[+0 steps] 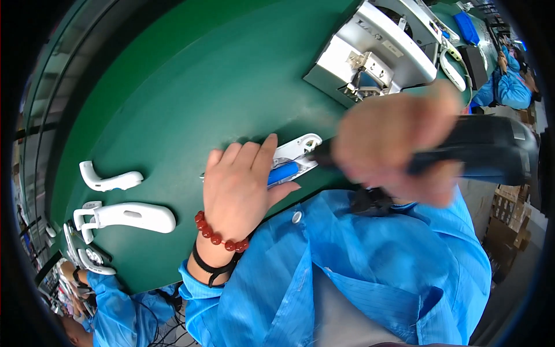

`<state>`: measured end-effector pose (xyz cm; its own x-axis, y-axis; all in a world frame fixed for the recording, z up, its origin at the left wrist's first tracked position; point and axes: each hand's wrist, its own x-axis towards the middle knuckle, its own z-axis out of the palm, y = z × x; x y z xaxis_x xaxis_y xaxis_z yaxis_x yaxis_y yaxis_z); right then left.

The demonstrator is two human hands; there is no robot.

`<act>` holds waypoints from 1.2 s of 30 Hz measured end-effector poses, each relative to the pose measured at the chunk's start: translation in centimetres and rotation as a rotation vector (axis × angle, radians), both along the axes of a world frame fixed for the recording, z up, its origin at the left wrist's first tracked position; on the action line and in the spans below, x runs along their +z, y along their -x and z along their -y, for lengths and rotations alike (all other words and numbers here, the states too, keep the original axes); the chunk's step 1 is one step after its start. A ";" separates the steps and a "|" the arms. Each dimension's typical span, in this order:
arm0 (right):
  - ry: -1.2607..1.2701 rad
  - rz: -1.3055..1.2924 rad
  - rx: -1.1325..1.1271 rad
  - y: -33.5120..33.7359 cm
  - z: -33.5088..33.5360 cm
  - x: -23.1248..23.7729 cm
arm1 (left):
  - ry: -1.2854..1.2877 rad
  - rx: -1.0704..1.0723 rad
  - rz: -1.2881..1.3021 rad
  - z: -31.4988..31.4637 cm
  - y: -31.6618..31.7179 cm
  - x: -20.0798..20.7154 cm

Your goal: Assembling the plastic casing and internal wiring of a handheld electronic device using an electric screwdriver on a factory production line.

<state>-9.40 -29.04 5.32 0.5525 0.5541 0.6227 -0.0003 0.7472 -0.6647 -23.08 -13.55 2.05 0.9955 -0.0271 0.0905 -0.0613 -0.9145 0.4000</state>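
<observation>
A white plastic housing half point(304, 142) lies on the green table, its inside facing up, with a blue cylindrical cell point(283, 173) and thin wires in it. My left hand point(238, 176) lies over its left part and grips it, thumb at the near edge, fingers at the far edge. In my right hand point(399, 144), blurred by motion, is a black electric screwdriver point(491, 151), held nearly level. Its dark front end points left at the right end of the housing; whether the bit touches is too blurred to tell.
A silver-grey box-shaped machine point(341, 63) stands at the far right. On the left lie a curved white part point(110, 180) and a white handheld shell point(136, 216). More white parts point(95, 263) sit at the near left edge. Blue-sleeved co-workers point(511, 81) are on both sides.
</observation>
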 end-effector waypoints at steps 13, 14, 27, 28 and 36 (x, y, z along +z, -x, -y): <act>0.165 0.176 -0.326 -6.9 5.0 2.7 | 0.042 0.186 0.014 0.8 -0.6 0.1; 0.167 0.176 -0.328 -6.9 4.9 2.6 | 0.045 0.184 0.015 0.6 -0.6 0.1; 0.279 0.134 -0.350 -6.6 3.9 2.0 | 0.205 0.168 -0.046 -0.7 0.1 0.6; 0.306 0.103 -0.330 -6.4 3.6 2.2 | 0.228 0.158 -0.063 -1.0 0.2 0.6; 0.260 0.065 -0.132 -1.2 3.0 0.9 | 0.153 0.161 -0.031 -1.1 -0.4 -0.3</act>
